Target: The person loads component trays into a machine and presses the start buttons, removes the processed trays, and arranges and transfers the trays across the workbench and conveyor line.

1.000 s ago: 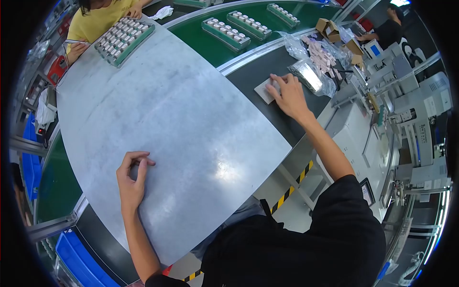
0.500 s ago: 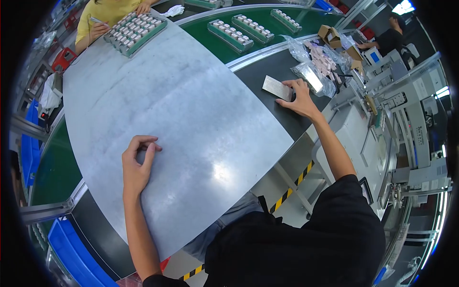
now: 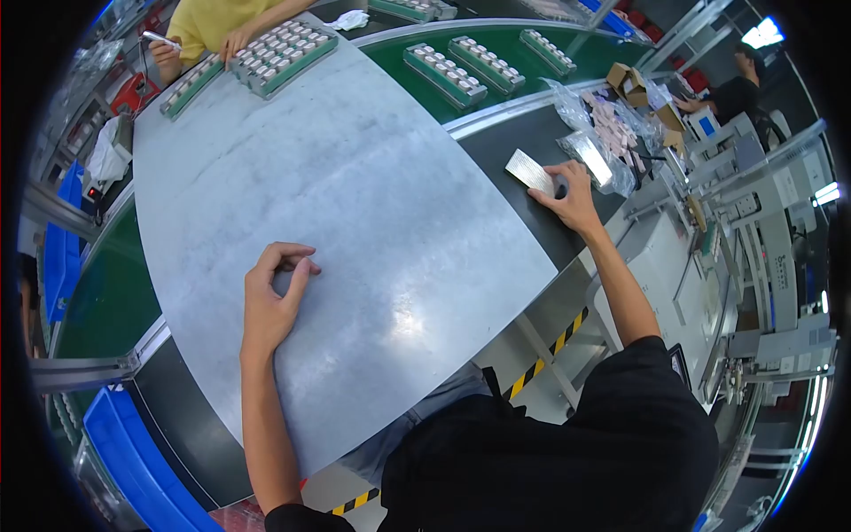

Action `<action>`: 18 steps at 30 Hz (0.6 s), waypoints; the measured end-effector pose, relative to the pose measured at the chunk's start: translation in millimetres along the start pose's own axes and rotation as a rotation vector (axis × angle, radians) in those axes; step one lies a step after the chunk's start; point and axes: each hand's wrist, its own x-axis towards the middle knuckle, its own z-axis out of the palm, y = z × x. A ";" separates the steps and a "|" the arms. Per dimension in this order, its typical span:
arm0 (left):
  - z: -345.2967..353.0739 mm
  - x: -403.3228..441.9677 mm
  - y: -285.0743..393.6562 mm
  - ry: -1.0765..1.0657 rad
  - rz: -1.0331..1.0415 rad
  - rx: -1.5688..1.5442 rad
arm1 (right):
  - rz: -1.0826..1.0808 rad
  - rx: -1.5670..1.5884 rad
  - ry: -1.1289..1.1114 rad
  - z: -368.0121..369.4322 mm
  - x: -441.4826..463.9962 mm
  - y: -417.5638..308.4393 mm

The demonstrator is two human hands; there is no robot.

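My right hand (image 3: 572,199) pinches a flat silver rectangular piece (image 3: 529,173) between thumb and fingers, over the dark strip beside the table's right edge. Fine texture covers its face, and it sits tilted, one long side raised. My left hand (image 3: 277,288) rests on the grey table (image 3: 372,195), with its fingers curled and a small gap between thumb and fingertips. Nothing shows in it. Just beyond my right hand lies a clear plastic bag (image 3: 594,160) with a shiny silver piece in it.
Across the table, a person in a yellow top (image 3: 213,27) holds a pen-like tool beside a green tray (image 3: 288,58) of pale blocks. More loaded strips (image 3: 446,75) stand on the green conveyor. Pink pieces (image 3: 612,124) and open cardboard boxes (image 3: 628,82) lie at the right.
My right hand has closed on the silver piece and tilted it up from lying flat. My left hand keeps its curled pose. The other person has separated one strip from the tray toward the left.
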 end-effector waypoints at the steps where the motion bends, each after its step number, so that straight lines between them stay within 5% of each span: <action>1: -1.1 0.2 0.2 0.017 -0.002 -0.002 | 0.040 -0.089 -0.074 -4.1 2.8 -2.5; 6: -3.1 1.0 1.1 -0.004 0.008 -0.026 | 0.175 -0.411 -0.389 -22.2 43.7 -39.8; 12: -7.2 0.0 -2.2 -0.011 0.024 -0.033 | -0.066 -0.084 -0.027 62.3 162.9 -38.4; 18: -10.9 0.0 -5.1 -0.018 0.051 -0.037 | 0.131 -0.233 -0.067 138.1 233.4 -80.2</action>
